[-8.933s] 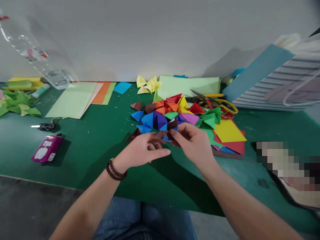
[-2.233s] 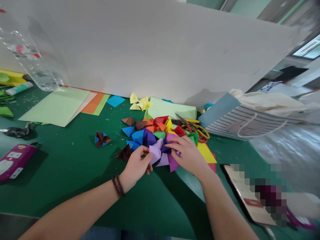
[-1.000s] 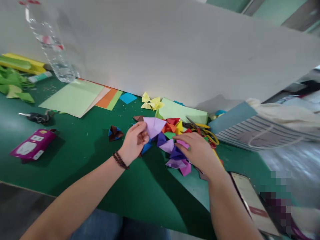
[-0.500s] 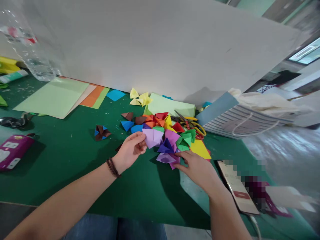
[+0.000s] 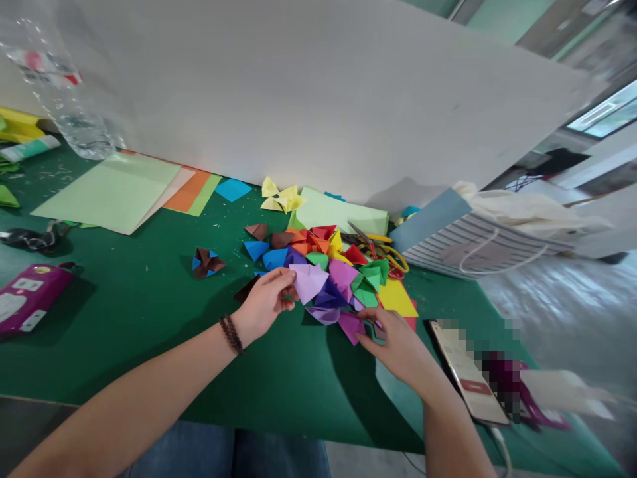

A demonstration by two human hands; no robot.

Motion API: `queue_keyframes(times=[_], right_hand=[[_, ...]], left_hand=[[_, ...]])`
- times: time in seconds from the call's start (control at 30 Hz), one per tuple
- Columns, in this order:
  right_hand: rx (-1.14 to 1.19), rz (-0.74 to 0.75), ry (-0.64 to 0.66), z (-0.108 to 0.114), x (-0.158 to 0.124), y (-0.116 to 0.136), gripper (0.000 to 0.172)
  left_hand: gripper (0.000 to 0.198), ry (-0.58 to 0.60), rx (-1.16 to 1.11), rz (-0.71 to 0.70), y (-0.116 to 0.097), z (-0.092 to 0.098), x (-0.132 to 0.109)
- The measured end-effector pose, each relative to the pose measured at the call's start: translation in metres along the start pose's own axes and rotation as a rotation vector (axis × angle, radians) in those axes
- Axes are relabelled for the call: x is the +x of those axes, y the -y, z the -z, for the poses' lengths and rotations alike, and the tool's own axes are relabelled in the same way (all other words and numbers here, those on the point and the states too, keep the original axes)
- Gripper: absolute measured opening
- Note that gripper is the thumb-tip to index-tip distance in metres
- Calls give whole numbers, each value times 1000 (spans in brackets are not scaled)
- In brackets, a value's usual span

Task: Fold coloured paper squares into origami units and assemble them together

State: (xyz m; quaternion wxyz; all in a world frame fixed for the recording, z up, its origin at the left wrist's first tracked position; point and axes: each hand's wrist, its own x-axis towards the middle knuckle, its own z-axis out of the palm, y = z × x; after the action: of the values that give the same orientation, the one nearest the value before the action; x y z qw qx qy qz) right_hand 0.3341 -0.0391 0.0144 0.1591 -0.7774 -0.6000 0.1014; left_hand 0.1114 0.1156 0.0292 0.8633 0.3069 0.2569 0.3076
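Note:
My left hand (image 5: 269,299) pinches a light purple folded paper piece (image 5: 309,282) between thumb and fingers, just above the pile. My right hand (image 5: 391,338) has its thumb and fingers closed on a magenta-purple folded paper piece (image 5: 351,326) at the near edge of the pile. Between the hands lie a dark blue-violet folded piece (image 5: 329,293), a lilac folded piece (image 5: 323,315) and a pink-purple one (image 5: 342,275). Behind them, several folded pieces in red, orange, yellow, green, blue and brown crowd together. A brown-and-blue folded unit (image 5: 206,263) sits apart to the left.
Scissors (image 5: 393,255) with yellow handles lie behind the pile, beside a striped paper bag (image 5: 478,239). A phone (image 5: 470,375) is at right. Paper sheets (image 5: 109,192), a plastic bottle (image 5: 74,99) and a purple box (image 5: 34,299) are at left. A white panel (image 5: 279,86) stands behind.
My right hand has drawn the magenta-purple piece slightly toward me and right, away from the lilac piece. My left hand still holds its light purple piece, now tilted a little differently.

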Motion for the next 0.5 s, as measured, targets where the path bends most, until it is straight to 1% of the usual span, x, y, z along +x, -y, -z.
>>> queue_keyframes(times=[0.13,0.23,0.3,0.37,0.4,0.5], right_hand=[[15,-4,7,2,1,1,29],[28,-9,28,5,0,0,27],[47,-21,16,9,-2,-1,26],[50,-41,-63,16,-1,-3,28],[36,-56,-126,21,1,-4,29],[-62,-96,-303,42,16,-3,29]], left_hand=[[32,-4,59,-31,1,0,1],[31,-4,83,-39,2,-1,1],[31,-9,82,-40,2,-2,1],[31,-24,68,-38,3,-2,1],[30,-35,59,-36,3,-2,1],[25,-72,32,-25,4,0,3]])
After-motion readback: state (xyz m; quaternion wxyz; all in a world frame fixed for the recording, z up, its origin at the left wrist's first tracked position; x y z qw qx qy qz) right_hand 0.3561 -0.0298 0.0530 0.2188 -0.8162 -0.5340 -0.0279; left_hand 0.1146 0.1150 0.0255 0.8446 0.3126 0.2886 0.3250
